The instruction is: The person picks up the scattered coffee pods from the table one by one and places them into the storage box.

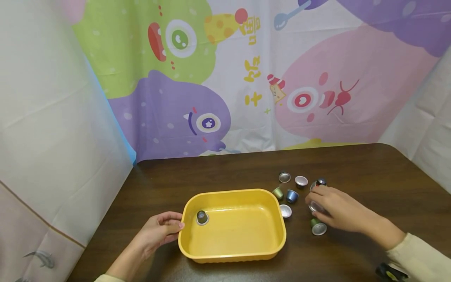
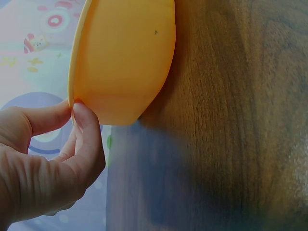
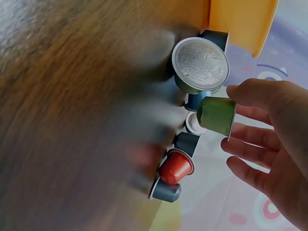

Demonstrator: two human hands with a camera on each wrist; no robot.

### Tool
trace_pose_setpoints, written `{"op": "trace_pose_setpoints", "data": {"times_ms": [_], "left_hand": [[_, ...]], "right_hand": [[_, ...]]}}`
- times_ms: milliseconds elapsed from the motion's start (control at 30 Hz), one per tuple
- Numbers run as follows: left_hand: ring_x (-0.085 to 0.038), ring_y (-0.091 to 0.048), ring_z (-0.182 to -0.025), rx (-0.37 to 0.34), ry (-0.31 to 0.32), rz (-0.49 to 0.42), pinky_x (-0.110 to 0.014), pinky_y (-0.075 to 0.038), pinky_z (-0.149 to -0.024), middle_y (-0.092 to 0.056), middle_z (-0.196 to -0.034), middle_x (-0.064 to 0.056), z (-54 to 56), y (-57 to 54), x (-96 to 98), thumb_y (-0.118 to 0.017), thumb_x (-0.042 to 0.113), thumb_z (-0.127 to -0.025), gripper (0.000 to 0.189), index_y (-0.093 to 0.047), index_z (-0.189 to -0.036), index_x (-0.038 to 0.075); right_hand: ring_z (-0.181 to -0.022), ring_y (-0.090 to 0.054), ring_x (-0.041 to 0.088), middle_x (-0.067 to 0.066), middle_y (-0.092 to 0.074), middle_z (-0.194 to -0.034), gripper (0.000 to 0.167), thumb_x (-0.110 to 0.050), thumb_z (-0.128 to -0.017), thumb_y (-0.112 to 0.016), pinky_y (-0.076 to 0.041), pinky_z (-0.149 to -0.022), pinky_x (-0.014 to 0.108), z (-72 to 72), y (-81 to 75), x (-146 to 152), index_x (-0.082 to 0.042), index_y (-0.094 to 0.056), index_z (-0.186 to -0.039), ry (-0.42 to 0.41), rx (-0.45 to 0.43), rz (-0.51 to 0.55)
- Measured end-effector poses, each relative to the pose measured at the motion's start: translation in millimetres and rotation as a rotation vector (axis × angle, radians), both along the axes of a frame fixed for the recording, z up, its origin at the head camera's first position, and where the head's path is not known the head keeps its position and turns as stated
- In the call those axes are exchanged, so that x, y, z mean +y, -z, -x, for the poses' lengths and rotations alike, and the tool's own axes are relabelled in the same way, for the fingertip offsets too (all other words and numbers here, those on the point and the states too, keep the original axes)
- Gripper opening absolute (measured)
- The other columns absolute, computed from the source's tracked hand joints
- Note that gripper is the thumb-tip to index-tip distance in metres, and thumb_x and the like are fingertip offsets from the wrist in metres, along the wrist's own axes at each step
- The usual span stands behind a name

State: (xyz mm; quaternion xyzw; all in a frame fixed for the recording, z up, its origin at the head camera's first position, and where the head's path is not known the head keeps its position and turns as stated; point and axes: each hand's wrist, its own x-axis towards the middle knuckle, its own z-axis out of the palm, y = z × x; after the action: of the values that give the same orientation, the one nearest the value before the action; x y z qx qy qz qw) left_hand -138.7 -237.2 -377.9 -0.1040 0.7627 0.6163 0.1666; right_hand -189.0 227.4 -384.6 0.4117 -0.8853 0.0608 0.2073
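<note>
My left hand pinches the left rim of a yellow tub, thumb and fingertips on either side of its wall. One dark coffee capsule stands on its lid inside the tub. On the right, my right hand has thumb and fingers around the rim of a green coffee capsule, its foil side toward the palm. Another green capsule lies close below that hand, silver lid facing out. A red capsule and dark capsules sit beyond the fingers, mostly hidden in the head view.
Between tub and right hand lie a blue capsule, an olive capsule and several lid-up capsules, including a pinkish one. The brown wooden table ends at a cartoon-printed curtain. A black object is near the right sleeve.
</note>
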Motion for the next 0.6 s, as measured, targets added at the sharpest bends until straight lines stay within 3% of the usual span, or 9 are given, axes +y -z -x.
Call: {"op": "trace_pose_setpoints", "data": {"times_ms": [600], "left_hand": [[-0.012,-0.065,-0.083,-0.003,-0.010,-0.004,-0.032,-0.059,-0.080,-0.065,-0.092,-0.004,-0.7,-1.7,0.9,-0.067,0.005,-0.087,0.041,-0.052,-0.123,-0.008]], "right_hand": [[-0.078,-0.051,0.006,-0.007,-0.059,-0.087,0.029,-0.016,-0.066,-0.081,-0.046,-0.069,0.029,9.7,-11.6,-14.0,-0.016,-0.064,-0.090,-0.045,0.065,-0.001]]}}
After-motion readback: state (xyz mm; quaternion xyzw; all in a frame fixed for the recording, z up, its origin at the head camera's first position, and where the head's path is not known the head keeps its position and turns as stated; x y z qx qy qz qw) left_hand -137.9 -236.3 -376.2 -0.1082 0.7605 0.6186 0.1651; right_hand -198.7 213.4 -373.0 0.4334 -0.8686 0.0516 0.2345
